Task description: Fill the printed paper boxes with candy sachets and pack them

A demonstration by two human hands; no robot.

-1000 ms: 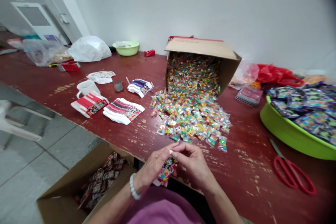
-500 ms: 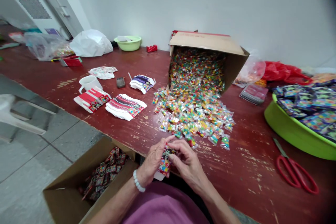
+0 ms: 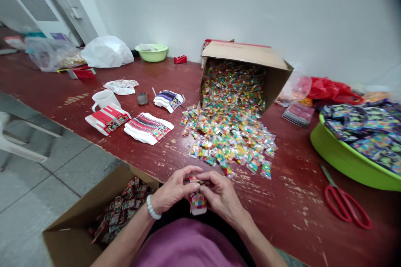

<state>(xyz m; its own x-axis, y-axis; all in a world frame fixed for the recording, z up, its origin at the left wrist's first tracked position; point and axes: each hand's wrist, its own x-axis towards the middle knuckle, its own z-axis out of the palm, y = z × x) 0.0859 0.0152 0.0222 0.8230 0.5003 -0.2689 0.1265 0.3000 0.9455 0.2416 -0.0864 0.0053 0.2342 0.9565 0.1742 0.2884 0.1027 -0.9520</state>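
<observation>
My left hand (image 3: 173,190) and my right hand (image 3: 221,194) meet at the near edge of the red table (image 3: 291,200). Both pinch the top of a small colourful packet (image 3: 198,203) that hangs between them. A white bead bracelet sits on my left wrist. Just beyond my hands lies a heap of small clear candy bags (image 3: 230,142), spilling from a cardboard box on its side (image 3: 250,56).
An open carton of dark packets (image 3: 120,212) stands on the floor at my left. Stacks of printed cards (image 3: 148,127), a white mug (image 3: 103,99), red scissors (image 3: 343,204) and a green tub of dark packets (image 3: 351,156) lie on the table. A green bowl (image 3: 152,53) sits far back.
The packet has turned and dropped lower between my fingers, and both hands have drawn slightly toward my body. The view has shifted a little.
</observation>
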